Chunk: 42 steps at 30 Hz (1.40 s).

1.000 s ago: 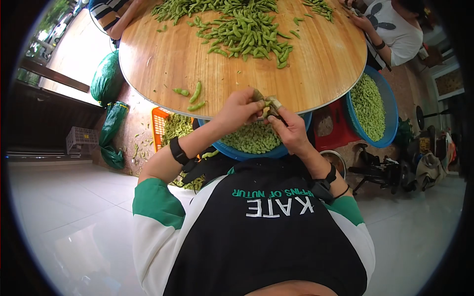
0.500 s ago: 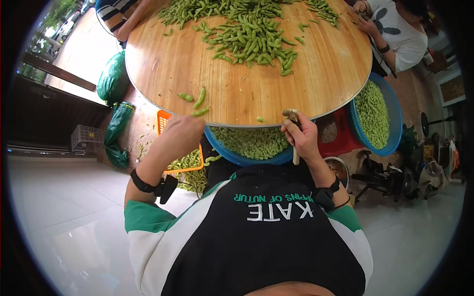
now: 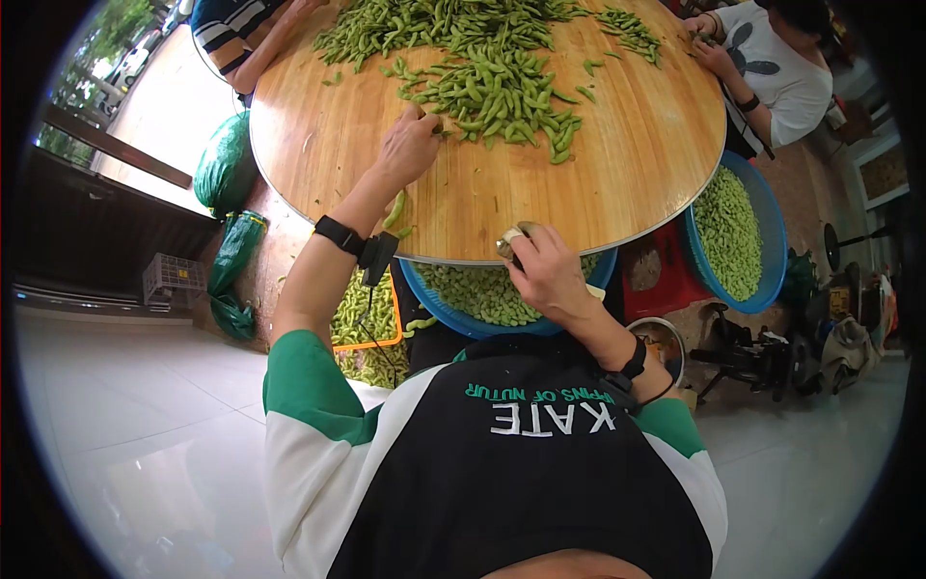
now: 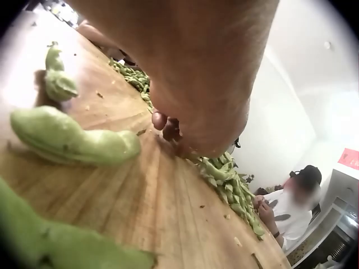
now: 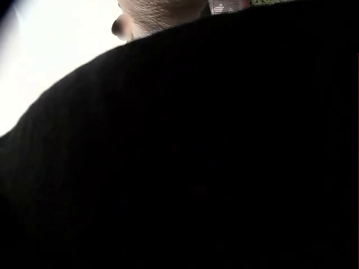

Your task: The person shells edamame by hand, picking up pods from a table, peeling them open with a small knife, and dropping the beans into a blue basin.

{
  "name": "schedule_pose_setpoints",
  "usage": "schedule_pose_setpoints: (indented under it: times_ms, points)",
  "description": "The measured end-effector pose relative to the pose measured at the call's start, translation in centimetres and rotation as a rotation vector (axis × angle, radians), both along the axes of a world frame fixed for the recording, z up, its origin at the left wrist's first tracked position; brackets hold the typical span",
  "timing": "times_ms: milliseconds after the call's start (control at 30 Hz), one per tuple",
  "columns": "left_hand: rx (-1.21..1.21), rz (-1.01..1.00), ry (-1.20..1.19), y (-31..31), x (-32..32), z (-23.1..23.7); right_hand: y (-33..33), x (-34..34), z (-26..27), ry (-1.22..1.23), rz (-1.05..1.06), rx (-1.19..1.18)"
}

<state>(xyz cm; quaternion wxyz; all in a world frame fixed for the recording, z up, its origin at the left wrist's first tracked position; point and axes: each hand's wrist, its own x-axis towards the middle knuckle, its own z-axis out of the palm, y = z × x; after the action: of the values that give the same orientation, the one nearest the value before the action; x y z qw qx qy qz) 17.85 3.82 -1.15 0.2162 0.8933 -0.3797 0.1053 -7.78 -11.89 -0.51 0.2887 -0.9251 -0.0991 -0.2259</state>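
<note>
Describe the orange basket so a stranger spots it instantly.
Start from the round wooden table and look below its near edge, left of the near blue tub. The orange basket there holds whole green pods. Its orange rim sets it apart from that tub and the right-hand blue tub, both holding shelled beans.

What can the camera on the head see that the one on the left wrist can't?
Only the head view shows the right hand, orange basket and blue tubs.
Only the left wrist view shows the pinkish paper up on the side.
Both show the wooden table, green pods, left hand and person in the white shirt.
</note>
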Motion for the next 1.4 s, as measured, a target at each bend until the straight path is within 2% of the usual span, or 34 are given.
schedule_pose_setpoints:
  times_ms: [133,200,233,267,300,333,367,400,433,467,500,567,767,900,967,1033,1267,1400]
  points:
    - [-0.057,-0.006,-0.019,1.2,-2.5,0.6,0.1,0.3,0.1,0.104,0.106,-0.076]
    - [-0.36,0.019,0.69,1.3,-4.8,2.0,-0.3,-0.2,0.2,0.088,0.165,-0.013]
    - [-0.361,0.02,0.693,1.3,-6.1,2.7,-0.5,-0.4,0.2,0.073,0.22,0.052]
    - [-0.476,-0.027,0.902,1.2,-7.4,3.2,-0.6,-0.5,0.2,0.077,0.218,0.054]
    - [-0.589,-0.076,1.112,1.0,-8.7,3.6,-0.8,-0.6,0.2,0.116,0.209,0.189]
    - [-0.585,-0.079,1.119,0.9,-9.9,3.8,-0.9,-0.6,0.2,0.154,0.198,0.324]
    - [-0.596,-0.116,1.227,0.7,-11.1,4.0,-0.9,-0.7,0.6,0.158,0.189,0.326]
    - [-0.607,-0.155,1.333,0.4,-12.0,4.1,-0.8,-0.7,1.4,0.376,0.165,0.743]
    - [-0.605,-0.161,1.338,0.1,-12.8,4.2,-0.9,-0.7,1.8,0.59,0.134,1.16]
    - [-0.643,-0.199,1.386,-0.1,-13.5,4.2,-1.1,-0.6,1.3,0.58,0.217,1.233]
    - [-0.681,-0.235,1.433,-0.4,-14.1,4.3,-1.1,-0.7,1.5,0.581,0.213,1.234]
    - [-0.694,-0.233,1.438,-0.6,-14.8,4.5,-1.0,-0.9,2.1,0.596,0.29,1.493]
    - [-0.699,-0.194,1.442,-1.1,-15.5,3.9,-1.3,-1.5,2.0,0.577,0.413,1.66]
    - [-0.74,-0.224,1.407,-1.1,-15.8,3.8,-1.4,-1.8,2.0,0.583,0.468,1.69]
    - [-0.738,-0.242,1.378,-1.3,-16.1,3.8,-1.3,-1.8,1.6,0.566,0.399,1.666]
    - [-0.753,-0.269,1.289,-1.3,-16.2,3.4,-1.3,-1.9,2.0,0.562,0.415,1.697]
    - [-0.765,-0.288,1.315,-1.7,-16.3,3.2,-1.5,-2.2,2.2,0.56,0.406,1.69]
    - [-0.759,-0.303,1.246,-1.6,-16.6,3.2,-1.5,-2.4,1.9,0.554,0.399,1.726]
